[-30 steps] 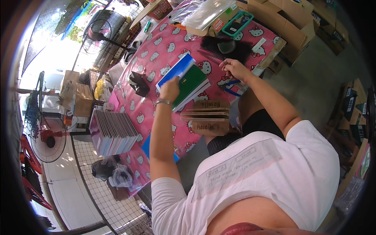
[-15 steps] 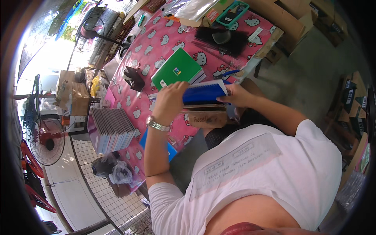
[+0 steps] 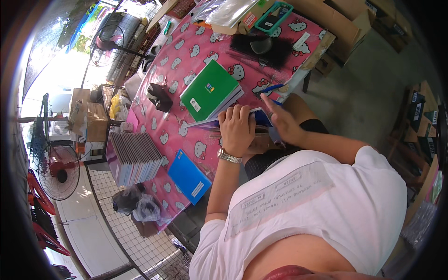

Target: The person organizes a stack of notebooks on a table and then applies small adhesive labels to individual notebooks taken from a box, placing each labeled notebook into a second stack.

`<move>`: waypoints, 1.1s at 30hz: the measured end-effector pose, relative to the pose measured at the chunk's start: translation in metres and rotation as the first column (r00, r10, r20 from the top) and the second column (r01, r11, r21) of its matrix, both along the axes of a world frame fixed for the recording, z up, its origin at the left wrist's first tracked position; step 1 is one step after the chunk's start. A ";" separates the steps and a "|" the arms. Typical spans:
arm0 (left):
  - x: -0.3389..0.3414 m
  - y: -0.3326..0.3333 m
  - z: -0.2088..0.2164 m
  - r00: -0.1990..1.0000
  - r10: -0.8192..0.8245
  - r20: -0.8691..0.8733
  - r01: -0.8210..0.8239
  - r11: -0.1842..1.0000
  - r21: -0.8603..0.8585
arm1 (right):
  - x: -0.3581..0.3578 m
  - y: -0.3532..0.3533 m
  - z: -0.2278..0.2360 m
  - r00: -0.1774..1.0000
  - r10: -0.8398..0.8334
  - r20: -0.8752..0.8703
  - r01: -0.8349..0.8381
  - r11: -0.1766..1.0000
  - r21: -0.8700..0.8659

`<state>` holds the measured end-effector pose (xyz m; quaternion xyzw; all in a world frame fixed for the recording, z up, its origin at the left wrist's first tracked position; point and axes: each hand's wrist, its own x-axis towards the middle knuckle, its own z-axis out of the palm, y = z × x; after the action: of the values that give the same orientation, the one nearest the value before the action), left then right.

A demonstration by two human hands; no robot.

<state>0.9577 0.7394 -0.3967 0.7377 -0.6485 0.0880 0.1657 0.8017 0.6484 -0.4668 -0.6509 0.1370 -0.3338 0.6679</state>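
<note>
Spread with pink cloth printed with white cat faces, the surface [image 3: 175, 135] is set beside a grey floor [image 3: 357, 93]. The left hand [image 3: 236, 129] is clamped on the upper edge of a dark blue notebook [image 3: 264, 117], its fingers bent over; a metal-banded watch [image 3: 229, 156] is worn on that wrist. The right hand [image 3: 287, 125] is held apart and flattened, its fingers stretched out just beside the notebook's right end; whether the notebook is touched by it cannot be told. By the near edge of the surface, in front of the person's body, the notebook is held on edge and is partly covered by the left hand. Below it, a brown board piece [image 3: 259, 145] is half hidden. Just beyond, a green notebook [image 3: 210, 93] is laid on top of others, and a blue-handled tool [image 3: 273, 87] is placed near the right hand. Farther left, a light blue notebook [image 3: 188, 176] is laid flat, a black stand [image 3: 159, 97] is set down, and a row of notebooks [image 3: 135, 158] is packed tightly. Toward the far end, a dark bundle [image 3: 275, 53] and a teal tray [image 3: 282, 20] are seen, with cardboard boxes [image 3: 347, 28] placed to their right.
</note>
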 end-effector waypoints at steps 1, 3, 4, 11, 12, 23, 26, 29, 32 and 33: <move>-0.001 0.001 0.000 1.000 -0.004 -0.008 0.004 1.000 0.007 | -0.009 -0.014 0.010 0.996 0.045 -0.072 -0.045 0.999 0.003; -0.002 0.005 0.002 1.000 -0.010 -0.022 0.010 1.000 0.021 | -0.022 -0.042 0.025 0.967 0.110 -0.228 -0.132 0.987 -0.087; -0.004 0.005 0.004 1.000 -0.012 -0.022 0.012 1.000 0.008 | -0.025 -0.053 0.025 0.943 0.117 -0.313 -0.178 0.968 -0.174; -0.010 0.011 0.007 1.000 -0.007 -0.006 0.007 1.000 -0.003 | -0.024 -0.071 0.050 0.911 -0.105 -0.400 -0.248 0.636 -0.731; -0.009 0.011 0.006 1.000 -0.009 -0.008 0.009 1.000 0.000 | -0.022 -0.072 0.047 0.952 -0.096 -0.292 -0.159 0.658 -0.736; -0.006 0.022 -0.016 0.998 -0.054 0.026 0.058 0.982 -0.178 | -0.014 -0.063 0.047 0.989 0.091 -0.112 -0.141 0.774 -0.617; -0.005 0.022 -0.017 0.999 -0.051 0.009 0.051 0.981 -0.185 | -0.015 -0.061 0.058 0.985 0.110 -0.134 -0.173 0.684 -0.709; -0.006 0.020 -0.015 0.998 -0.057 -0.006 0.055 0.980 -0.193 | -0.019 -0.055 0.058 0.985 0.059 -0.165 -0.161 0.676 -0.719; -0.004 0.015 -0.011 0.998 -0.045 -0.046 0.036 0.983 -0.179 | -0.013 -0.056 0.057 0.970 0.146 -0.194 -0.236 0.753 -0.614; -0.004 0.014 -0.009 0.998 -0.037 -0.054 0.027 0.984 -0.174 | -0.013 -0.056 0.057 0.966 0.154 -0.207 -0.250 0.760 -0.601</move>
<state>0.9536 0.7537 -0.4058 0.7122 -0.6452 0.1202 0.2490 0.7883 0.5927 -0.4094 -0.8678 -0.0038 -0.2380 0.4362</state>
